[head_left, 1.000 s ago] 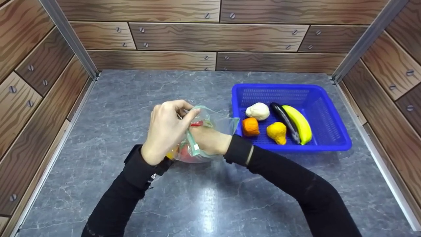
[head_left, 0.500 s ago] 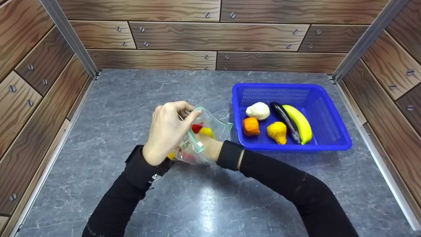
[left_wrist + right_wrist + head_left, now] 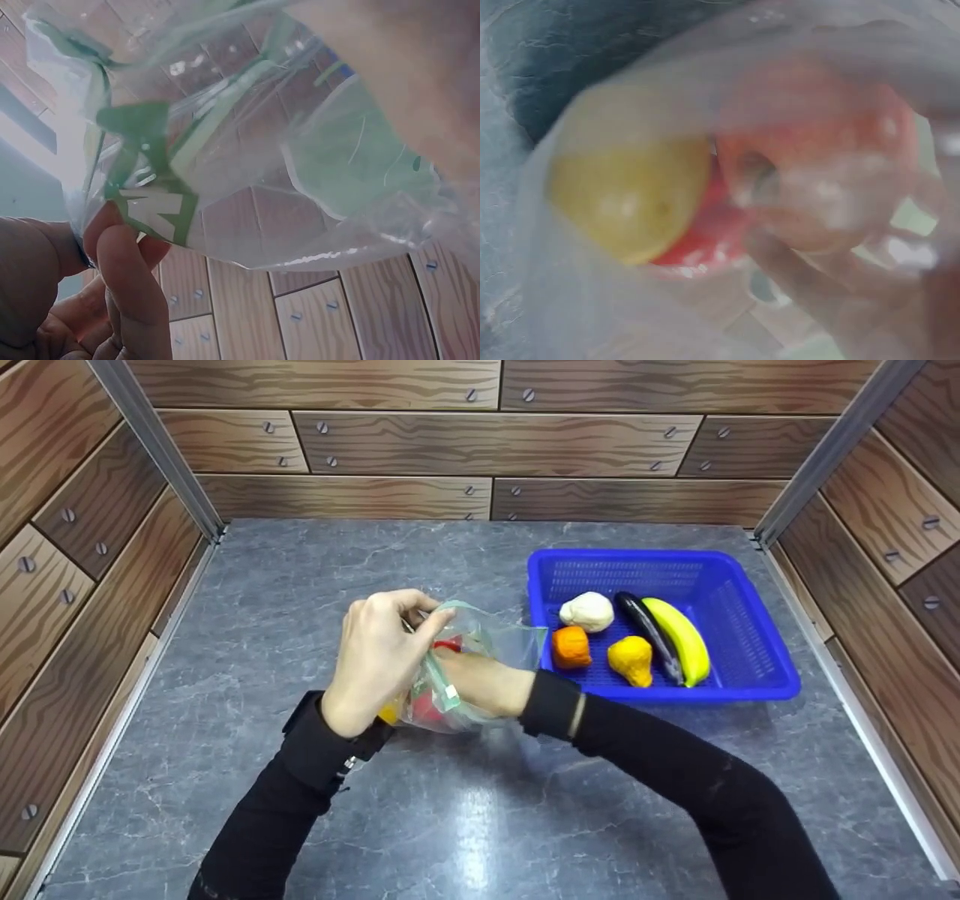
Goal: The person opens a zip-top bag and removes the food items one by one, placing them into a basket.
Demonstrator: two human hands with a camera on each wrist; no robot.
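Note:
My left hand [image 3: 379, 660] pinches the rim of a clear zip bag [image 3: 506, 641] with a green-edged mouth, between thumb and fingers. Close up in the left wrist view, the fingertips [image 3: 124, 255] grip the plastic beside a green printed mark. My right hand [image 3: 487, 682] reaches through the mouth, inside the bag up to the wrist. In the right wrist view, blurred by plastic, its fingers [image 3: 802, 277] touch the underside of a reddish apple-like fruit [image 3: 817, 157]. A round yellow fruit [image 3: 630, 202] and a glossy red thing [image 3: 712, 232] lie beside it. I cannot tell whether the right fingers grip anything.
A blue basket [image 3: 757, 690] stands on the right, close by the bag. It holds a banana [image 3: 679, 641], an eggplant [image 3: 649, 634], a whitish lumpy piece [image 3: 587, 613], an orange piece [image 3: 571, 647] and a yellow pear-shaped piece [image 3: 631, 660]. Wood-patterned walls enclose the grey marbled table [image 3: 315, 825].
My right hand goes deeper to the left in the bag, then draws back right. A yellow piece that showed beside it is hidden again. My left hand keeps its pinch, almost still.

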